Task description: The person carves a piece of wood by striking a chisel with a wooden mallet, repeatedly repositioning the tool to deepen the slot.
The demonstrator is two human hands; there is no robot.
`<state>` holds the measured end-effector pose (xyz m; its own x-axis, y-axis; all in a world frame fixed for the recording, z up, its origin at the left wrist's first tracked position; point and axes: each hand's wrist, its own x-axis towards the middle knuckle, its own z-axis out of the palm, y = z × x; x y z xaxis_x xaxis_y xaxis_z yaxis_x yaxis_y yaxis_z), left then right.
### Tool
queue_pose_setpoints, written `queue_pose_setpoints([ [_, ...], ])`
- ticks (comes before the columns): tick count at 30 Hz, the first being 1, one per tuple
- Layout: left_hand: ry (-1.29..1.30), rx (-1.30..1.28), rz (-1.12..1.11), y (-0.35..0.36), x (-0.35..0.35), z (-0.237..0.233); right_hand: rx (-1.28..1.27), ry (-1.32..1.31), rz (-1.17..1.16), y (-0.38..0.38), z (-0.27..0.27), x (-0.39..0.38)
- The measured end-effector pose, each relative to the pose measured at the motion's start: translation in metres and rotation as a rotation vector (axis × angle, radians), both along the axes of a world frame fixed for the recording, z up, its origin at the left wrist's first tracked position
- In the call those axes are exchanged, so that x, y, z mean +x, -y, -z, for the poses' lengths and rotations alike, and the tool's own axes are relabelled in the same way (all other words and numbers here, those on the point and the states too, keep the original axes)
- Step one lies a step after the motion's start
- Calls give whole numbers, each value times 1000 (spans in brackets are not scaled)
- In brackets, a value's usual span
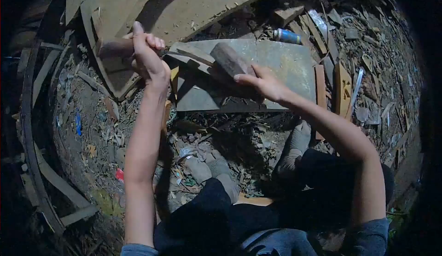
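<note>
Left hand: fingers wrapped round brown wood piece, upper left | right hand: fingers gripping dark block, upper centre, over bench | advisable: firm grips, thumbs clear

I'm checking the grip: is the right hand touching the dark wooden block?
Touching: the head view shows the right hand closed around one end of the dark wooden block.
</note>
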<state>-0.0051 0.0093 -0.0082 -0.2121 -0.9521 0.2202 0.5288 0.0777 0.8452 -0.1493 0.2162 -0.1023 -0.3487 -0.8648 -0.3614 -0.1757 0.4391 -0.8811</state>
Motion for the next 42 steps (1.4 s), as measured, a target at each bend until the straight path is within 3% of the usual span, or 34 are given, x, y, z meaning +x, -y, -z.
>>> queue_pose_setpoints([
  [4,34,24,80,11,-10,18,-49,-137,-6,-4,-8,4],
  [9,132,-113,52,-6,-21,17,100,116,-29,-1,-25,2],
  [11,102,-146,91,-7,-22,22,91,84,-33,0,-19,2],
  [14,317,-285,-75,-8,-28,31,37,38,-31,-1,-12,4],
  [19,309,-291,-167,-11,-33,33,-7,47,99,6,-13,3],
  [21,334,-321,-179,-15,-32,37,-186,-51,216,12,-34,1],
  [25,366,-302,-112,-25,-29,37,-646,-262,85,26,-157,17],
  [26,481,-449,-201,-22,-28,43,-648,-268,88,33,-173,22],
  [27,590,-589,-310,-19,-27,50,-850,-447,83,41,-185,25],
  [29,779,-809,-452,0,-35,84,-778,-778,-4,41,-193,32],
  [32,833,-865,-402,-5,-30,86,-530,-1198,-231,37,-203,36],
  [37,891,-907,-358,-4,-29,87,-649,-1089,-94,26,-216,48],
  [40,863,-940,-275,-6,-28,80,-437,-1131,-156,29,-203,40],
  [42,853,-947,-193,-3,-31,83,-501,-1086,-111,26,-203,35],
])
